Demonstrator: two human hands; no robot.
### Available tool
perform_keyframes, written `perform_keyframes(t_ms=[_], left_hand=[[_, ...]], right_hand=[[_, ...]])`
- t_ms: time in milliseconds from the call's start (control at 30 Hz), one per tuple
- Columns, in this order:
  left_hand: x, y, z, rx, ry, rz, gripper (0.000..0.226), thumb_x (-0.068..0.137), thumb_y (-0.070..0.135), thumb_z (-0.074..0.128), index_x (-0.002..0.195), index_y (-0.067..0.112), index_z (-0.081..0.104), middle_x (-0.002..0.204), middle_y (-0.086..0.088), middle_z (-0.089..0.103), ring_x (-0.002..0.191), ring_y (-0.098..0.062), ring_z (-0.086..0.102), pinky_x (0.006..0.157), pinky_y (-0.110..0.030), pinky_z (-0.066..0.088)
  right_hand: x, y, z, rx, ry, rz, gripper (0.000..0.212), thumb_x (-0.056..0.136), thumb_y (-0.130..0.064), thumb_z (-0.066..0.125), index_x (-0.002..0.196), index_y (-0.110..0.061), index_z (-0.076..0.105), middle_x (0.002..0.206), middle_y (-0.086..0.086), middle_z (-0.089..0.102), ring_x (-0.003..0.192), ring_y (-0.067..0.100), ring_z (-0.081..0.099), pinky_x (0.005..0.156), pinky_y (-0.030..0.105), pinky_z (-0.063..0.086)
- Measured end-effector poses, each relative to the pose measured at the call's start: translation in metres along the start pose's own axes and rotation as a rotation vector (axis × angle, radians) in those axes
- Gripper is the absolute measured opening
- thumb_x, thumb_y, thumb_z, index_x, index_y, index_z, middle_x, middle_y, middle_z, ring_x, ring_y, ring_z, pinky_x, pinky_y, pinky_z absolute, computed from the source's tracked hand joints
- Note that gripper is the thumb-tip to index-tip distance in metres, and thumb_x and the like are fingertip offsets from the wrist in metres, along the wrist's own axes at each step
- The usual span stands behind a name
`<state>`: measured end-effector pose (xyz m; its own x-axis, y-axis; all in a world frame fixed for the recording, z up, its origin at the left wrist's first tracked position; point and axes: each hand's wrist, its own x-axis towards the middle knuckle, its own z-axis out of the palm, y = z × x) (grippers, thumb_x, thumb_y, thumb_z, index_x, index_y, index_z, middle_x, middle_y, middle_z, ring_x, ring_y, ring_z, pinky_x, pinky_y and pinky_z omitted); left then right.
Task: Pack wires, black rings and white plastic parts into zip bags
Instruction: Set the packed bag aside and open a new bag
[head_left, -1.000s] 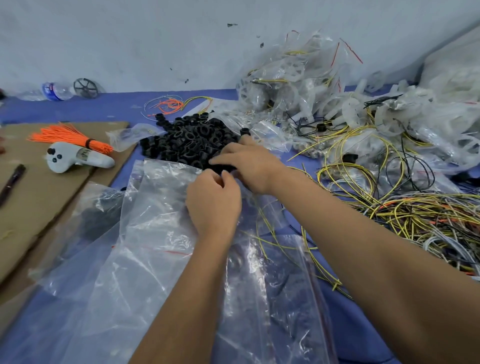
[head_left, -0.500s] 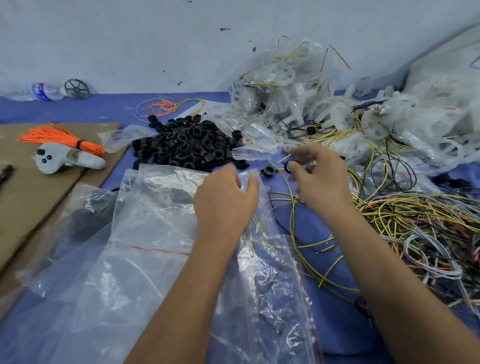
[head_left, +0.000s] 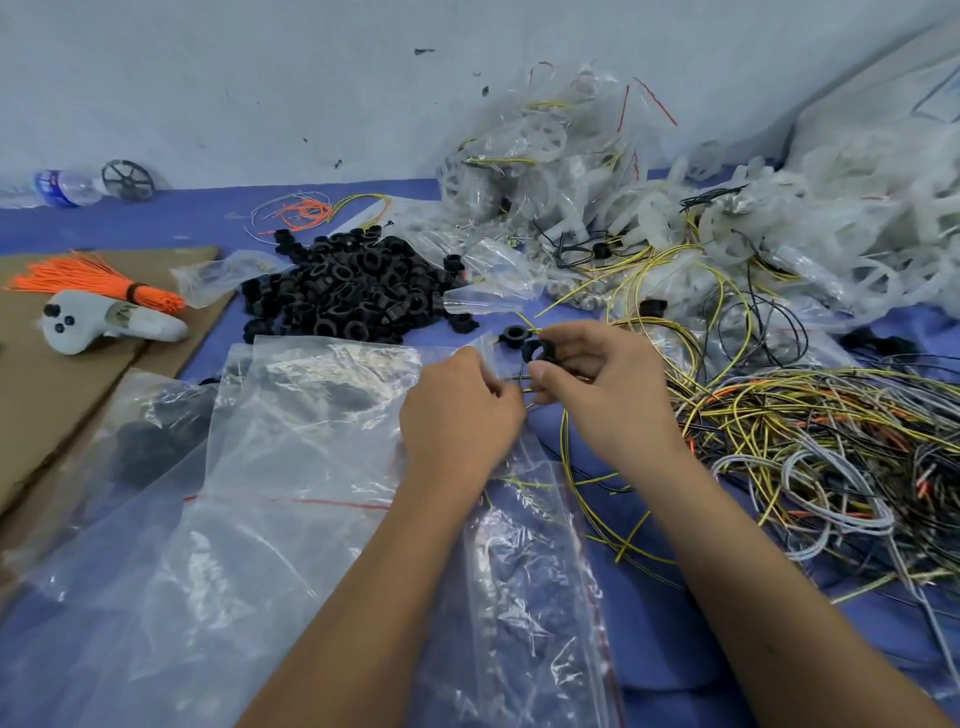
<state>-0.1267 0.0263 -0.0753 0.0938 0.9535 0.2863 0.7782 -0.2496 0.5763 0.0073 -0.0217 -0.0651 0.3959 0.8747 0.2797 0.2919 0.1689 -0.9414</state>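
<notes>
Head view: two hands at work, one heap of black rings (head_left: 353, 291) too many to count, one loose ring (head_left: 514, 333) just beside the fingers. The right hand (head_left: 602, 395) pinches a single black ring (head_left: 540, 351) — fingers curled round it. The left hand (head_left: 460, 410) grips the mouth of the top zip bag (head_left: 301, 415), one of several overlapping. A wire tangle (head_left: 810, 431) lies to the right.

rings (head_left: 353, 291) behind bag (head_left: 291, 467), wires (head_left: 810, 447) right

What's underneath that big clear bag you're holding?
Under the zip bag lie more clear bags, one holding dark parts, plus blue cloth. What the left hand covers is hidden.
</notes>
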Motion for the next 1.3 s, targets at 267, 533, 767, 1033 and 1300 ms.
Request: perform_keyframes(t_ms=[267, 533, 767, 1033, 1300], left_hand=[[0.012, -0.007, -0.007, -0.524, -0.08, -0.082, 0.02, 0.089, 0.012, 0.058, 0.07, 0.013, 0.06, 0.065, -0.004, 0.062, 0.061, -0.018, 0.051, 0.061, -0.034, 0.042], [0.009, 0.001, -0.02, -0.724, 0.019, 0.212, 0.019, 0.084, 0.009, 0.056, 0.065, 0.008, 0.051, 0.057, -0.006, 0.048, 0.056, -0.011, 0.04, 0.055, -0.029, 0.036], [-0.001, 0.009, -0.022, -0.726, -0.018, 0.347, 0.017, 0.083, 0.008, 0.058, 0.066, 0.01, 0.054, 0.057, -0.003, 0.054, 0.054, -0.022, 0.049, 0.051, -0.034, 0.04], [-0.016, 0.024, -0.02, -0.634, 0.093, 0.533, 0.022, 0.079, 0.009, 0.063, 0.062, 0.013, 0.05, 0.053, 0.012, 0.042, 0.049, -0.008, 0.04, 0.051, -0.018, 0.03], [-0.018, 0.024, -0.023, -0.62, 0.207, 0.573, 0.021, 0.078, 0.012, 0.063, 0.061, 0.012, 0.05, 0.053, 0.013, 0.042, 0.048, -0.006, 0.04, 0.051, -0.017, 0.03]], right_hand=[[-0.002, -0.007, 0.004, 0.484, -0.196, 0.193, 0.012, 0.104, -0.007, 0.052, 0.109, 0.0, 0.06, 0.097, 0.014, 0.074, 0.093, 0.032, 0.076, 0.077, 0.034, 0.061], [-0.005, -0.006, 0.0, -0.01, -0.272, 0.061, 0.023, 0.088, 0.008, 0.068, 0.105, -0.008, 0.067, 0.089, 0.012, 0.074, 0.073, 0.02, 0.075, 0.071, 0.034, 0.062], [-0.009, -0.013, 0.0, -0.27, -0.281, -0.097, 0.023, 0.079, -0.003, 0.069, 0.076, -0.026, 0.068, 0.064, -0.002, 0.071, 0.055, 0.016, 0.068, 0.056, 0.032, 0.057], [-0.011, -0.018, -0.001, -0.094, -0.318, -0.017, 0.035, 0.073, 0.005, 0.057, 0.058, -0.024, 0.045, 0.045, -0.018, 0.045, 0.045, -0.001, 0.037, 0.043, 0.016, 0.033], [-0.016, -0.027, 0.005, 0.215, -0.566, -0.061, 0.057, 0.074, 0.013, 0.045, 0.063, -0.037, 0.07, 0.059, -0.021, 0.061, 0.057, -0.008, 0.053, 0.055, 0.005, 0.04]])
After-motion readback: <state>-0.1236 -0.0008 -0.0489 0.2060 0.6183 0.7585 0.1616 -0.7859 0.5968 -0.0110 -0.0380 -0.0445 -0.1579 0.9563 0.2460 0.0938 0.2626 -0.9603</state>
